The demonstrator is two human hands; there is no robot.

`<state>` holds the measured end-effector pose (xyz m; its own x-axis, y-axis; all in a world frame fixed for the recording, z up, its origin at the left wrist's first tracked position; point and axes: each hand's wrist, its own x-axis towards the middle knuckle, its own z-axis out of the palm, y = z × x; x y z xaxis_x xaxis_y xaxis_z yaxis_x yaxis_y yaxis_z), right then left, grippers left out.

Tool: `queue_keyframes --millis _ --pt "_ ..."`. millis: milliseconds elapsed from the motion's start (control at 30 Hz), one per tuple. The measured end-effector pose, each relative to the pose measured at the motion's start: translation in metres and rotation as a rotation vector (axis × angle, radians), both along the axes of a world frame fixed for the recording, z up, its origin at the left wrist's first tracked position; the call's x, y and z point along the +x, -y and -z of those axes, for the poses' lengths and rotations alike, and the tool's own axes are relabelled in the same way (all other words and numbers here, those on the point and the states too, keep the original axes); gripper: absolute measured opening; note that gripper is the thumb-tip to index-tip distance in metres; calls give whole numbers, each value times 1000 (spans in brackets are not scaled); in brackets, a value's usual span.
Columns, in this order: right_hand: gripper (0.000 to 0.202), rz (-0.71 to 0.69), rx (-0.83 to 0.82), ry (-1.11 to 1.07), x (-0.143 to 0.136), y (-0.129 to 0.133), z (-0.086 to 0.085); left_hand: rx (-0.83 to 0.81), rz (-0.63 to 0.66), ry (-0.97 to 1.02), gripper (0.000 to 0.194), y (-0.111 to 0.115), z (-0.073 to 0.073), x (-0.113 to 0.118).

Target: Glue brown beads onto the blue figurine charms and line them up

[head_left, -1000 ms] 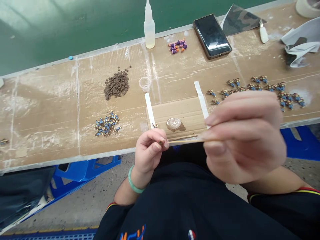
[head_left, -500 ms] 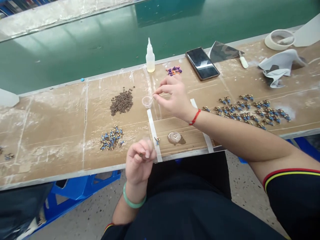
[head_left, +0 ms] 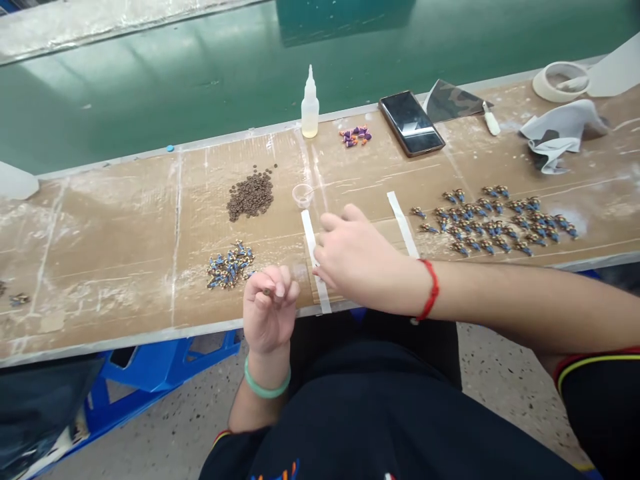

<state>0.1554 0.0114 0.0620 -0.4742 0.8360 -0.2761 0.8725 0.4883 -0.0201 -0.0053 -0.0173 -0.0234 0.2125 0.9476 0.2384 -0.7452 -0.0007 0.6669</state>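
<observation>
My left hand (head_left: 271,308) is raised at the table's front edge, its fingertips pinched on a small brown disc (head_left: 267,292). To its right, my right hand (head_left: 357,260) is bent over a white tape strip (head_left: 309,233) with fingers drawn together. Whatever it pinches is hidden, apart from a dark speck at the fingertips. Just beyond that hand stands a small clear cup (head_left: 303,195). A heap of brown discs (head_left: 251,195) lies left of the cup. Nearer me is a pile of small blue-and-gold figures (head_left: 231,265), close behind my left hand.
At the back stand a dropper bottle (head_left: 310,110), purple-and-orange pieces (head_left: 356,136) and a phone (head_left: 413,124). Rows of blue-and-gold figures (head_left: 493,223) spread on the right. Farther right lie a white-handled tool (head_left: 491,121), a tape roll (head_left: 560,81) and crumpled cloth (head_left: 565,130).
My right hand has come from the clear cup back toward me, near my left hand. It now covers the round silvery piece and the spot of the single figure. The left keeps its pinch.
</observation>
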Motion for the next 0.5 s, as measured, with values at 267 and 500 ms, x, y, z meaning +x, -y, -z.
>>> queue_keyframes --millis 267,500 --pt "17 -2 -81 96 -29 1 11 89 -66 -35 13 12 -3 -15" --pt "17 15 -124 86 -33 3 14 98 -135 -48 18 18 -1 -26"
